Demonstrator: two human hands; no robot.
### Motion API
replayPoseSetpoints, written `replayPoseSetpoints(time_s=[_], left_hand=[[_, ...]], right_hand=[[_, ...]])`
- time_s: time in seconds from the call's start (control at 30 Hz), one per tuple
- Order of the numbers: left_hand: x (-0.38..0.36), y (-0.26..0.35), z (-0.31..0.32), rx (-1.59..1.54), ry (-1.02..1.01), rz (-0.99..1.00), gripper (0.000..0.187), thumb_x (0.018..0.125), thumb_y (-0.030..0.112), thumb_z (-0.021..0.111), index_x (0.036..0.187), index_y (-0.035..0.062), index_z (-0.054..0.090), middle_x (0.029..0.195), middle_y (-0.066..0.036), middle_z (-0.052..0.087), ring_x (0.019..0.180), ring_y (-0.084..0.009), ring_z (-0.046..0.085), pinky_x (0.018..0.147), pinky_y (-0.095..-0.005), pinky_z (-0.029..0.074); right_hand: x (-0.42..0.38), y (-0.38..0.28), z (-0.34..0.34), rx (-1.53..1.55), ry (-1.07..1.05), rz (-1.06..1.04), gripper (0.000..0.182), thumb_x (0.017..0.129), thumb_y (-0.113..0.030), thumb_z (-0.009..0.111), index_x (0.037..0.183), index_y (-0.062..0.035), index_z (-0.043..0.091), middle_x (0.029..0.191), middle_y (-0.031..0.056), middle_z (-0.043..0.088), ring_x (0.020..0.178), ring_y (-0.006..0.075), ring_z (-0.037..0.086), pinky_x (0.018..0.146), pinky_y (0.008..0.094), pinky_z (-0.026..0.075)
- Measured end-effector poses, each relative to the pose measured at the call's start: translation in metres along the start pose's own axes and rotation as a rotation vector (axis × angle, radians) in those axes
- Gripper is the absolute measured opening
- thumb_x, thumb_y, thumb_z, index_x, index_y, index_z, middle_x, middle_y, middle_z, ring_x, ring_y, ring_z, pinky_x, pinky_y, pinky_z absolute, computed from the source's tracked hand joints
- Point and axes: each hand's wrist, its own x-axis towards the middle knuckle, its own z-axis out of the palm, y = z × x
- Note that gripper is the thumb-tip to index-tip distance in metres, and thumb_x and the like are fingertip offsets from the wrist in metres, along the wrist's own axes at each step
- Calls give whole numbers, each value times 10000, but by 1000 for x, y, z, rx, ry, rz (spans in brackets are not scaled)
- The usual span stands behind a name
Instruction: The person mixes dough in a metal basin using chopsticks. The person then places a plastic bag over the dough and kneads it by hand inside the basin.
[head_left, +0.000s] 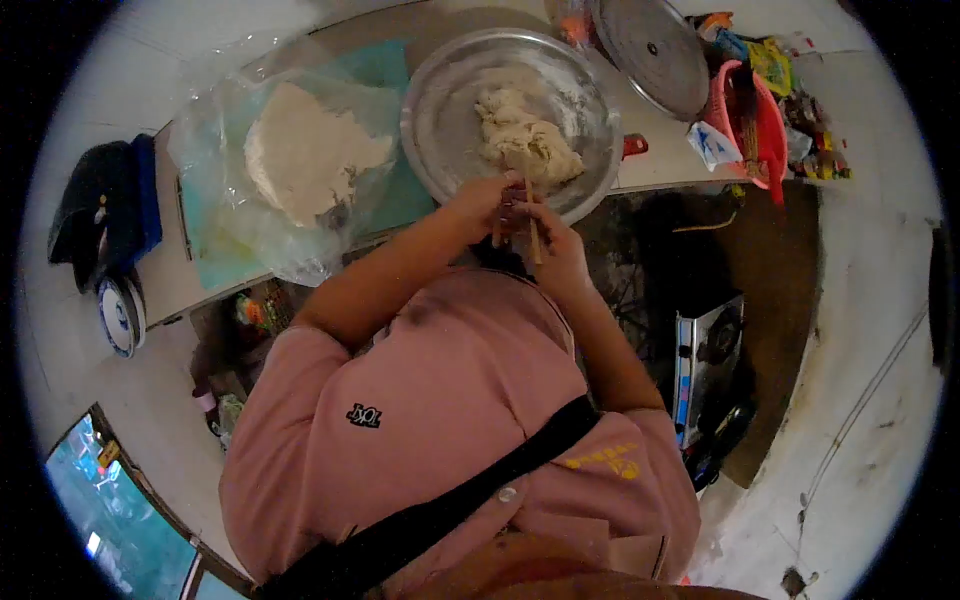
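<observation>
A wide metal basin (pixel 440 150) holds a lumpy, shaggy mass of pale dough (pixel 525 135), with loose flour stuck around its wall. At the basin's near rim my two hands come together. My left hand (pixel 480 207) has its fingers closed around a wooden chopstick whose lower end shows beneath them. My right hand (pixel 560 250) is closed on another chopstick (pixel 534 235), which points up toward the dough. The fingers overlap, so their exact grip is partly hidden. Left of the basin lies an open clear plastic bag (pixel 375 105) with a heap of flour (pixel 305 155) in it.
The bag rests on a teal sheet (pixel 220 255) on the counter. A round metal lid (pixel 655 50) stands behind the basin's right side, near a pink basket (pixel 768 130) and several packets. Below right is a gas stove (pixel 710 350); plates (pixel 120 315) sit far left.
</observation>
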Motion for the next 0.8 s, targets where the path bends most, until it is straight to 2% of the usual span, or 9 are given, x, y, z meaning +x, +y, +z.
replayPoseSetpoints(time_s=[0.07,0.2,0.27,0.3,0.37,0.5,0.57,0.7,0.8], left_hand=[[-19,17,4,282,99,28,251,856,280,458,911,54,551,811,-89,587,598,-195,548,519,-313,452],[-21,27,-28,681,146,57,219,826,206,506,931,19,554,758,-107,597,477,-210,532,431,-324,449],[-44,37,-13,1122,294,282,260,815,190,521,992,0,537,699,-98,580,490,-200,534,436,-324,457],[-55,40,-7,1336,369,401,287,809,183,529,1022,-9,528,669,-94,572,497,-195,535,439,-324,461],[-63,36,-5,1210,287,447,319,804,186,534,1046,-22,513,650,-101,561,511,-186,540,444,-325,469],[-79,34,30,903,284,383,329,790,155,535,1082,5,505,632,-109,556,542,-160,548,489,-325,479],[-63,21,32,1093,283,441,318,786,136,516,1085,30,508,659,-138,571,557,-207,562,523,-349,475],[-18,-4,6,1493,411,841,310,777,113,473,1082,75,518,706,-199,572,621,-336,562,604,-421,451],[-9,-2,2,1581,435,735,284,775,135,466,1039,50,525,755,-232,563,710,-397,533,651,-455,432]], right_hand=[[-2,8,-8,503,-9,67,294,803,-101,499,1077,1,484,1081,108,537,1021,228,525,770,317,460],[-4,-5,-45,740,-92,331,335,804,-97,502,1108,42,476,1062,113,552,897,215,569,688,290,488],[-1,-6,-50,862,-137,481,335,807,-93,506,1113,42,477,995,103,584,781,171,591,582,249,490],[3,-1,-49,743,-74,497,330,812,-91,502,1117,33,477,966,94,593,695,144,564,522,230,458],[9,13,-40,506,46,529,320,822,-89,494,1125,13,475,909,77,611,523,90,510,401,193,394],[21,16,-23,758,191,476,342,825,-98,494,1159,-39,447,859,72,614,381,52,350,315,178,276],[26,10,-20,903,227,514,345,830,-103,488,1169,-65,431,835,78,604,370,54,341,312,175,273],[24,22,-27,1162,189,469,336,841,-109,469,1169,-67,410,774,62,558,363,48,324,293,172,258],[15,16,-33,1300,173,453,327,846,-102,447,1169,-68,408,757,50,533,364,42,320,281,177,252]])
